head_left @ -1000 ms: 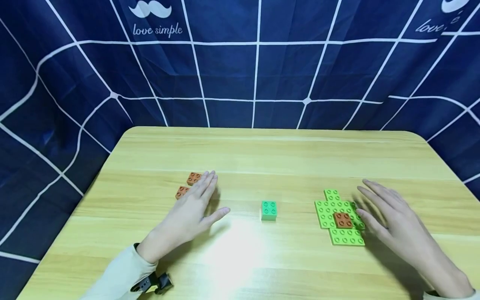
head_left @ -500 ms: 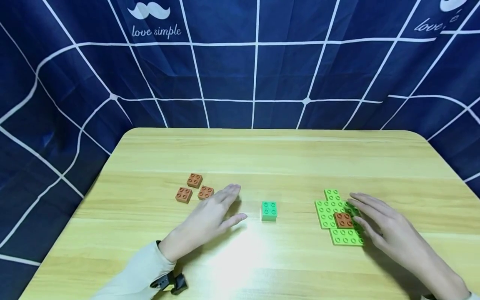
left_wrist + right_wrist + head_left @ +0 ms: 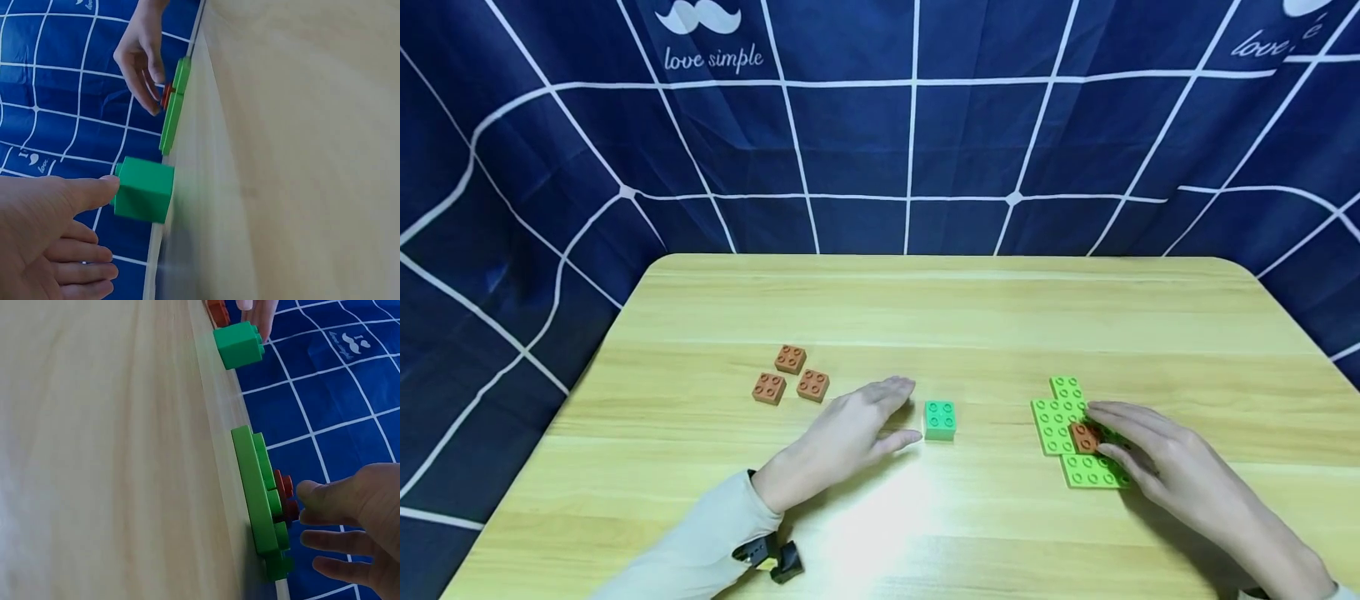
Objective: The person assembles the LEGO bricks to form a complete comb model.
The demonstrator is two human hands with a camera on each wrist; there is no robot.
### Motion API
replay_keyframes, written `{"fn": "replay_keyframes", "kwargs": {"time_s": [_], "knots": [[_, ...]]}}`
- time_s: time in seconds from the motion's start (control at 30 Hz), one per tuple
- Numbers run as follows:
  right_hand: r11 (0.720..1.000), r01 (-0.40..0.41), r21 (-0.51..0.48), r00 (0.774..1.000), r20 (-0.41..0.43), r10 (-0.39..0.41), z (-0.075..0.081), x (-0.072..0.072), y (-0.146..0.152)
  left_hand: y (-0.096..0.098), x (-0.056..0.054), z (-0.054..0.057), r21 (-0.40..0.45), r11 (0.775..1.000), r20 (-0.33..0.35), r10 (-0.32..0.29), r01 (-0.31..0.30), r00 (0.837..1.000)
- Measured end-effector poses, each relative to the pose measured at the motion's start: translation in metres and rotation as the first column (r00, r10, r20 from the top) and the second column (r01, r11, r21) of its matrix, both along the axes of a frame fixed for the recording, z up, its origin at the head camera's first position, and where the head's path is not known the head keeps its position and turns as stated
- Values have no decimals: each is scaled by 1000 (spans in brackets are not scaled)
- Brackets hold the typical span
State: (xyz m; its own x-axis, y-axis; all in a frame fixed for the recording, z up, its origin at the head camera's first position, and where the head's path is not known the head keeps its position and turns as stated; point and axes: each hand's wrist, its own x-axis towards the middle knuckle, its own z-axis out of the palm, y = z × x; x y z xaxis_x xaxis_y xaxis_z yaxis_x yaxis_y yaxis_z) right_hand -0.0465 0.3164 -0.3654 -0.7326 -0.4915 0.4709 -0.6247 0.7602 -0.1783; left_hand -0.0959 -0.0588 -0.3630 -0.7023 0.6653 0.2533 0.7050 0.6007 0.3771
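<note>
A green toy brick [image 3: 939, 420] with studs on top sits mid-table. Just left of it is my left hand [image 3: 842, 437], thumb and fingers spread apart and holding nothing; in the left wrist view the thumb overlaps the brick's studded side. On the right lies a flat light-green studded base [image 3: 1051, 427], stepped in outline, with a low brown brick [image 3: 1082, 437] on it. My right hand [image 3: 1180, 467] reaches over the base's right side, loosely bent. Its thumb [image 3: 315, 494] is right by the brown brick's studs. The fingers hide part of that brick and base.
Three loose brown bricks lie left of my left hand: one at the back [image 3: 790, 359], one at the left [image 3: 768, 388], one at the right [image 3: 812, 385]. A blue gridded curtain [image 3: 850, 150] hangs behind the wooden table [image 3: 970, 317].
My left hand has moved right, away from the brown bricks it partly covered, up to the green brick. My right hand has come left over the base, covering more of it and its brown brick.
</note>
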Motion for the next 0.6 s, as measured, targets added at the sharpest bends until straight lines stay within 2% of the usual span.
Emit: {"fn": "replay_keyframes", "kwargs": {"time_s": [0.2, 0.6], "knots": [[1000, -13, 3, 1000, 8, 13, -1, 1, -2, 10, 0, -2, 20, 999, -23, -33, 34, 999], [999, -36, -2, 999, -9, 36, -2, 0, -3, 18, 1, -7, 49, 998, 25, -30, 29, 999]]}}
